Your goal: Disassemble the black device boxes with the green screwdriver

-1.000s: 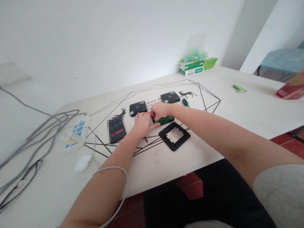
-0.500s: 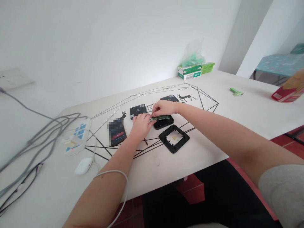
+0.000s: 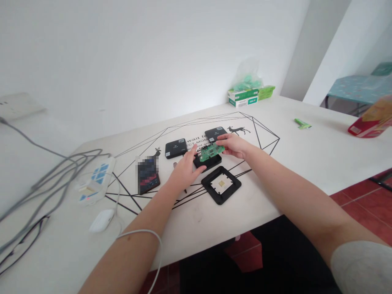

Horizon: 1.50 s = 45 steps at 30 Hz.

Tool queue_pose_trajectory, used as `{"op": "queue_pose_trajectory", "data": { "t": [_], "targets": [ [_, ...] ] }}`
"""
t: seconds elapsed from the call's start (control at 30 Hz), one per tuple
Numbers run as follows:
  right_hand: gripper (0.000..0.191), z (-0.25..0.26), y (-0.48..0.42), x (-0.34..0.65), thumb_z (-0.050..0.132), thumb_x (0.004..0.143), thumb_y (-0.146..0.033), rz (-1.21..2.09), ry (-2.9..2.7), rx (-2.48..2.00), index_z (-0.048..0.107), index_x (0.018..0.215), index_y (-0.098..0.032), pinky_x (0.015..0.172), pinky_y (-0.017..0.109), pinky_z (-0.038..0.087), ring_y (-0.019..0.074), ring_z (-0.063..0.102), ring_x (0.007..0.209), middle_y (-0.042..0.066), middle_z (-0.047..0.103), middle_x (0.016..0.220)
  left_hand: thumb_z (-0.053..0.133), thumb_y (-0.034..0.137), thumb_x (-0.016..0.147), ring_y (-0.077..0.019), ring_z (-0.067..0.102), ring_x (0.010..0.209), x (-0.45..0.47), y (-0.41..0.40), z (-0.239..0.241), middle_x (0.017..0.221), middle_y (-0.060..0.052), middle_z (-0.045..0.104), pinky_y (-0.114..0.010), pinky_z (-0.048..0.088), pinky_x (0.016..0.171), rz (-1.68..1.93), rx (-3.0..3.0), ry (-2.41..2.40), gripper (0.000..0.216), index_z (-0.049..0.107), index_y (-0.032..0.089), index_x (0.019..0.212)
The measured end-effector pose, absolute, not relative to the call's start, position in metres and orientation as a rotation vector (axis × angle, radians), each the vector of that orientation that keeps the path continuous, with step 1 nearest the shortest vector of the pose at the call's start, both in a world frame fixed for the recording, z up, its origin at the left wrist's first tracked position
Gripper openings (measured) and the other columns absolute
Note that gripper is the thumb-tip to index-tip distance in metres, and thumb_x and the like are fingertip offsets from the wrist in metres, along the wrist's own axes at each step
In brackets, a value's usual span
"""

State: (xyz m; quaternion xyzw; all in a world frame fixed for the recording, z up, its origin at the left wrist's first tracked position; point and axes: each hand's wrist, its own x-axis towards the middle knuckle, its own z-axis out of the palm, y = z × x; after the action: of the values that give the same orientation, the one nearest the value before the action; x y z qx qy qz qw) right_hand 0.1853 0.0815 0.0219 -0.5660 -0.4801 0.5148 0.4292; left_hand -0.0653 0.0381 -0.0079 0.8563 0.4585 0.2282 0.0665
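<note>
A green circuit board (image 3: 211, 151) is tilted above a black box base (image 3: 211, 164). My right hand (image 3: 234, 145) grips the board's right edge between thumb and fingers. At the board's left end, my left hand (image 3: 185, 169) has its thumb and fingers spread apart; whether a fingertip touches the board I cannot tell. Nearer me lies a square black cover (image 3: 208, 189) with a pale metal plate (image 3: 221, 183) inside. Partly hidden under my left hand is a thin dark tool, perhaps a screwdriver (image 3: 175, 165).
Two closed black boxes (image 3: 175, 148) (image 3: 215, 134) lie behind my hands. On the left are a phone (image 3: 148, 179), a power strip (image 3: 98, 179), a white case (image 3: 102, 221) and grey cables (image 3: 65, 171). Green boxes (image 3: 243, 95), a green razor-like item (image 3: 302, 123) and a red package (image 3: 372, 120) stand farther right.
The circuit board has turned from nearly edge-on to showing its face. My right hand has moved to its right edge, and my left hand's fingers have spread.
</note>
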Motion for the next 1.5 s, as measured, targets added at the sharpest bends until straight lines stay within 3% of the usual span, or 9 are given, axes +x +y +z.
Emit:
{"op": "queue_pose_trajectory", "data": {
  "t": [0.17,0.53,0.7,0.83,0.97,1.13,1.33,1.4,1.5],
  "targets": [
    [0.029,0.016,0.105,0.223,0.056,0.097,-0.018,0.947,-1.268,-1.567,0.068,0.123,-0.014,0.065,0.024,0.053,0.0108,0.062,0.070,0.009,0.074,0.104,0.063,0.049,0.096,-0.0371,0.057,0.135,-0.066,0.040,-0.006,0.141,-0.018,0.065,-0.057,0.035,0.120,0.421,2.669,1.520,0.068,0.049,0.015,0.152],
    [0.030,0.002,0.110,0.222,0.063,0.094,-0.024,0.499,-1.673,-1.880,0.075,0.120,-0.014,0.100,0.039,0.051,0.0286,0.069,0.112,0.018,0.076,0.118,0.064,0.046,0.096,-0.0351,0.054,0.139,-0.070,0.046,-0.010,0.148,-0.020,0.058,-0.051,0.043,0.118,0.468,2.634,1.525,0.068,0.046,0.013,0.153],
    [0.030,0.007,0.105,0.223,0.064,0.094,-0.032,0.386,-1.730,-2.003,0.074,0.116,-0.015,0.102,0.045,0.051,0.0343,0.067,0.119,0.020,0.074,0.120,0.052,0.045,0.103,-0.0312,0.062,0.124,-0.063,0.034,0.001,0.127,-0.015,0.069,-0.049,0.048,0.111,0.693,2.733,1.349,0.042,0.063,0.018,0.133],
    [0.038,0.010,0.105,0.233,0.060,0.095,-0.034,0.282,-1.711,-2.087,0.069,0.126,-0.015,0.103,0.048,0.052,0.0367,0.065,0.125,0.022,0.063,0.138,0.045,0.044,0.107,-0.0286,0.065,0.105,-0.045,0.010,0.009,0.110,-0.013,0.070,-0.045,0.052,0.096,0.543,2.875,1.035,0.037,0.070,0.019,0.114],
    [0.049,0.007,0.106,0.241,0.070,0.089,-0.037,0.300,-1.718,-2.240,0.066,0.129,-0.010,0.094,0.047,0.057,0.0390,0.068,0.118,0.027,0.063,0.134,0.055,0.052,0.103,-0.0284,0.064,0.101,-0.023,-0.017,0.014,0.109,-0.011,0.068,-0.044,0.052,0.091,0.311,2.884,0.909,0.037,0.068,0.020,0.115],
    [0.033,0.005,0.109,0.240,0.070,0.087,-0.025,0.357,-1.763,-2.170,0.072,0.114,-0.007,0.089,0.041,0.057,0.0358,0.072,0.108,0.027,0.073,0.113,0.071,0.060,0.090,-0.0334,0.061,0.110,-0.010,-0.039,0.015,0.117,-0.013,0.064,-0.050,0.051,0.097,0.194,2.816,1.089,0.049,0.065,0.021,0.119],
    [0.058,0.020,0.094,0.219,0.055,0.094,-0.028,0.388,-1.680,-1.724,0.049,0.150,-0.012,0.090,0.036,0.055,0.0246,0.073,0.086,0.012,0.077,0.095,0.071,0.044,0.095,-0.0311,0.060,0.123,-0.022,-0.036,0.007,0.129,-0.012,0.066,-0.047,0.048,0.109,0.375,2.719,1.021,0.039,0.063,0.022,0.126],
    [0.058,0.025,0.082,0.202,0.049,0.096,-0.026,0.486,-1.661,-1.488,0.045,0.154,-0.018,0.084,0.033,0.056,0.0203,0.071,0.073,0.005,0.075,0.090,0.070,0.042,0.096,-0.0316,0.058,0.129,-0.029,-0.033,0.002,0.136,-0.012,0.065,-0.049,0.044,0.112,0.437,2.694,1.065,0.045,0.059,0.022,0.134],
    [0.058,0.028,0.060,0.171,0.046,0.096,-0.027,0.533,-1.654,-1.276,0.041,0.153,-0.019,0.081,0.032,0.057,0.0182,0.068,0.074,0.004,0.072,0.094,0.071,0.046,0.094,-0.0353,0.055,0.130,-0.039,-0.030,-0.003,0.132,-0.013,0.067,-0.056,0.041,0.111,0.489,2.684,1.222,0.053,0.057,0.019,0.137]
  ]
}}
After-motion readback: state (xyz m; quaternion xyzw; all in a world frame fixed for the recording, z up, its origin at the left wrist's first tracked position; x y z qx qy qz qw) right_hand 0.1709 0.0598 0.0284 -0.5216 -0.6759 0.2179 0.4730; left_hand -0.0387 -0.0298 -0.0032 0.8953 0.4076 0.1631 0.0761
